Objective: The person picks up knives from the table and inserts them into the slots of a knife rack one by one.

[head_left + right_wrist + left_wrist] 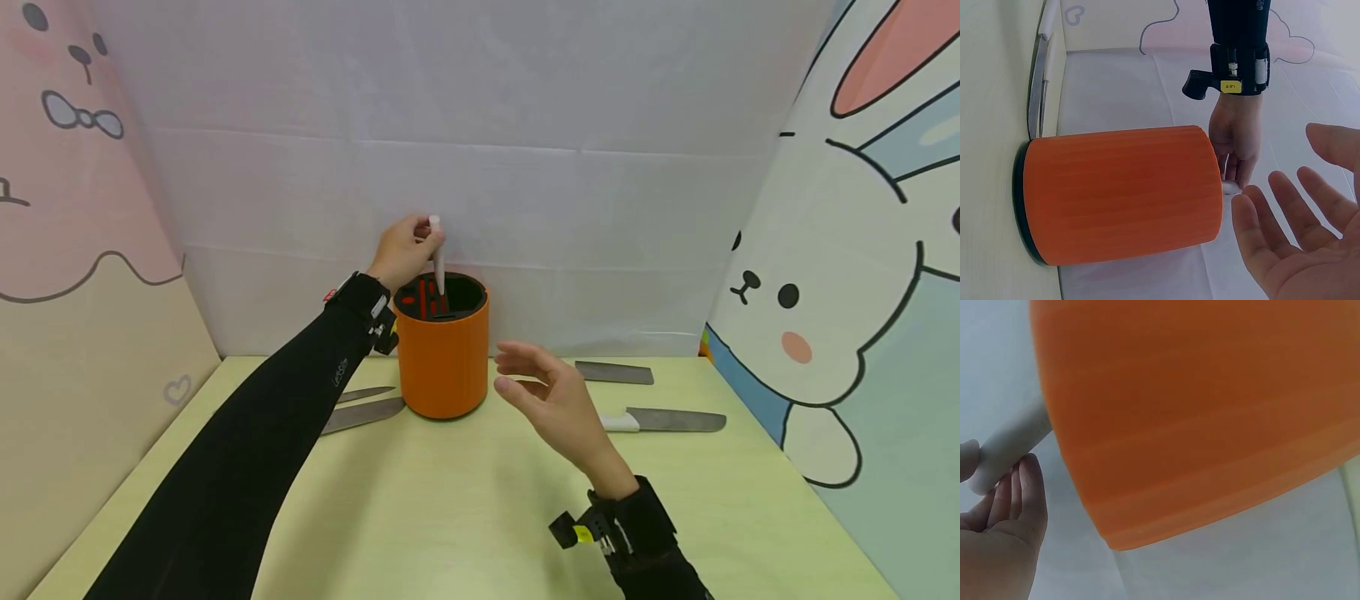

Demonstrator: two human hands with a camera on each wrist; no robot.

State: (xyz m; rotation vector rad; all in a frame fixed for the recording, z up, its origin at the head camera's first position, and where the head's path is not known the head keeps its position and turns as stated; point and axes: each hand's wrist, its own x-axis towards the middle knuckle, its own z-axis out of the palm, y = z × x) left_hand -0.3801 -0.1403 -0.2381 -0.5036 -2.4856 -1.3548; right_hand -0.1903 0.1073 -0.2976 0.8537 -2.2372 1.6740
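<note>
Far left of the frame there's a pink and beige cartoon panel (97, 358), and a black sleeve (247, 450) cuts up from the lower left. Poking out just past that sleeve, left of center, are two knife blades, a narrower one (366, 394) with a wider one (365, 415) below it. The rest of both is behind the arm, so can't tell you about those ends.

A bit above the middle, the left hand (401, 250) is pinching a white handle (438, 267), thumb on one side and fingers on the other. The handle's pretty much upright, maybe a touch tilted, and its lower end is down in the mouth of the orange holder (442, 367). That holder stands near center, at the back of the pale table (420, 517), with a black insert (415, 292) and red slots in its top. The left wrist view shows the same pinch at lower left.

Right of center, the right hand (547, 404) hangs in the air just beside the holder, not touching it, fingers loosely bent and spread. So the two hands are apart. Past it, a broad gray blade (615, 372) lies further back, and a white-handled knife (678, 420) sits lower, its grip partly behind the hand. Far right: a big bunny panel (840, 317).
</note>
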